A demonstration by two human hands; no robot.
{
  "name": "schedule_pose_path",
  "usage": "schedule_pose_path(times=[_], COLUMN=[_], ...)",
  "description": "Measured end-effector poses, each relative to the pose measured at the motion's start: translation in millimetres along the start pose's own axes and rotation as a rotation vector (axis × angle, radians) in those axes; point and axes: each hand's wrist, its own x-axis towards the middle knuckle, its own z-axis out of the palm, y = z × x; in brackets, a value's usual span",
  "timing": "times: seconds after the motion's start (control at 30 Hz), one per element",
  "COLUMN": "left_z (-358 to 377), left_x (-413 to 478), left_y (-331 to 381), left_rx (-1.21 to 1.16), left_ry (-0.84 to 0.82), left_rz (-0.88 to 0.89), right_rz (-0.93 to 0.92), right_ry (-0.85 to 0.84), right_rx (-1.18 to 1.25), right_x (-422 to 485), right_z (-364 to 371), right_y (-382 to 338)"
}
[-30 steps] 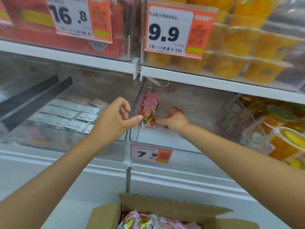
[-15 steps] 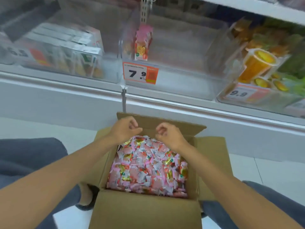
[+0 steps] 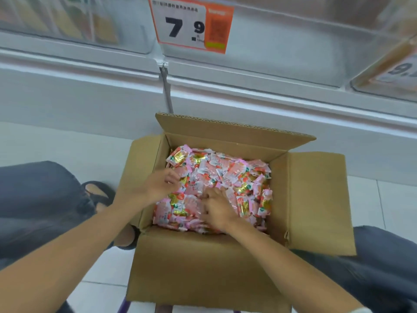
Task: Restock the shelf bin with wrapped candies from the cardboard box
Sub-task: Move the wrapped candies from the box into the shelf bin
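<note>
Our right fingers [image 3: 206, 197] are dug, curled, into the wrapped candies [image 3: 234, 175], and our left fingers [image 3: 172, 180] are bent and blurred at the heap's 9 o'clock edge; we cannot tell whether either clutches any. The heap spreads toward 1 o'clock inside the cardboard box [image 3: 203, 267], with the shelf bin [image 3: 282, 50] at 12 o'clock and the left fingers nearer it. Half a second ago both sets hung curled by the box's far rim.

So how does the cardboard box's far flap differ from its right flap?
The far flap stands up, its corrugated edge showing; the right flap is folded outward, lying nearly flat. The far flap looks long and narrow, the right flap broader. Both are plain brown cardboard.
</note>
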Motion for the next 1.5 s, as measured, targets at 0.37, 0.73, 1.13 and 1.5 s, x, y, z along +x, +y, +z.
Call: schedule_pose_path(times=[0.37,0.73,1.13,1.5], left_z=[12,32,21,14], left_x=[-7,-9,1,-11], left_y=[-5,8,-13,-2], left_rx=[-0.028,-0.816,-0.771,-0.881], left_ry=[-0.066,-0.186,-0.169,-0.311], left_rz=[-0.060,-0.298,-0.261,-0.196], right_rz=[0.022,0.206,0.193,0.124], right_ry=[0.033,-0.043,0.169,0.048], right_rx=[0.064,0.993,0.871,0.586], right_x=[9,-25,-23,-24], right_z=[-8,-59,-52,-20], right_y=[-1,-15,8,-2])
